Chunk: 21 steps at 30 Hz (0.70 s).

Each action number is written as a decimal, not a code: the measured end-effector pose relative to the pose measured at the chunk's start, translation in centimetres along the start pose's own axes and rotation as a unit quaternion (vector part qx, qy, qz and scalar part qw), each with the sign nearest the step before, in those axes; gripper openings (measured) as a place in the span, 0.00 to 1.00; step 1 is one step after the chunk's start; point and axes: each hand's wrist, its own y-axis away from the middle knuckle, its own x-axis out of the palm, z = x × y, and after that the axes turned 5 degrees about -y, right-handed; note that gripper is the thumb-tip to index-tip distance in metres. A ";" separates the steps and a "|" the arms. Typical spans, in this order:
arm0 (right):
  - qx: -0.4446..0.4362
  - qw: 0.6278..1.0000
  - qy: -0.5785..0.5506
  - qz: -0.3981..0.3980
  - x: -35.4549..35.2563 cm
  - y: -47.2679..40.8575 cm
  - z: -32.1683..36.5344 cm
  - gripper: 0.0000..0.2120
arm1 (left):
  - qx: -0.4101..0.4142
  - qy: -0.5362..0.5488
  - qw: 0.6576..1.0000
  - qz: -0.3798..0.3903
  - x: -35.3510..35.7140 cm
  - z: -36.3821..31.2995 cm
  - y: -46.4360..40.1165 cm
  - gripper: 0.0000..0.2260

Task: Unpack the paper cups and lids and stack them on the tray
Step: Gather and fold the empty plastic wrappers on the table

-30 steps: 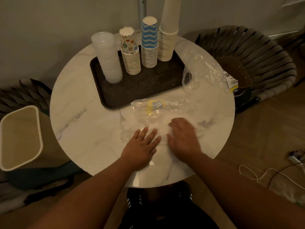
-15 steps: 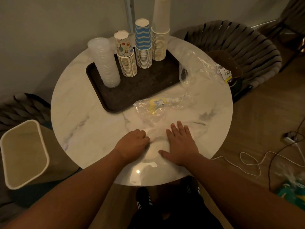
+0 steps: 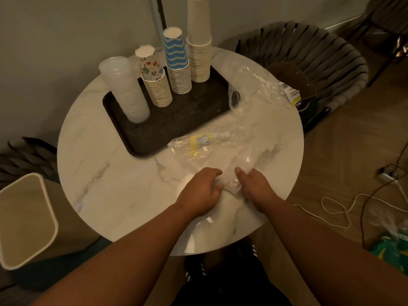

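A dark tray (image 3: 176,120) on the round marble table (image 3: 114,180) carries a stack of clear lids (image 3: 124,90), a stack of patterned cups (image 3: 154,80), a blue zigzag stack (image 3: 177,62) and a tall plain stack (image 3: 198,40). An empty clear plastic bag with a yellow label (image 3: 201,142) lies in front of the tray and reaches to the near edge. My left hand (image 3: 202,192) has its fingers curled into the bag's near end. My right hand (image 3: 254,187) grips the same crumpled plastic beside it.
A second empty plastic wrapper (image 3: 260,85) lies at the table's right rim. A beige bin (image 3: 24,219) stands on the floor at left. A woven chair (image 3: 313,54) sits behind right. Cables (image 3: 335,208) and a green packet (image 3: 393,246) lie on the floor at right.
Both hands went from pressing flat on the plastic to bunching it together between them; the bag's near end is now crumpled.
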 end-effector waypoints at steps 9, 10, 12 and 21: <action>0.024 0.997 0.073 0.025 -1.1 -2.9 0.5 0.18 | -0.126 0.044 0.990 -0.038 4.3 -3.1 -1.8 0.14; -0.037 0.991 0.130 -0.027 -1.8 -2.9 0.4 0.17 | -0.134 0.034 0.990 -0.037 4.5 -3.2 -1.7 0.13; -0.245 0.945 0.201 -0.087 -3.5 -2.6 -0.2 0.14 | -0.157 0.022 0.986 -0.042 5.0 -3.4 -1.5 0.13; -0.474 0.720 0.456 0.221 -5.9 -6.1 -1.6 0.22 | -0.131 -0.074 0.987 -0.049 5.8 -4.4 1.2 0.20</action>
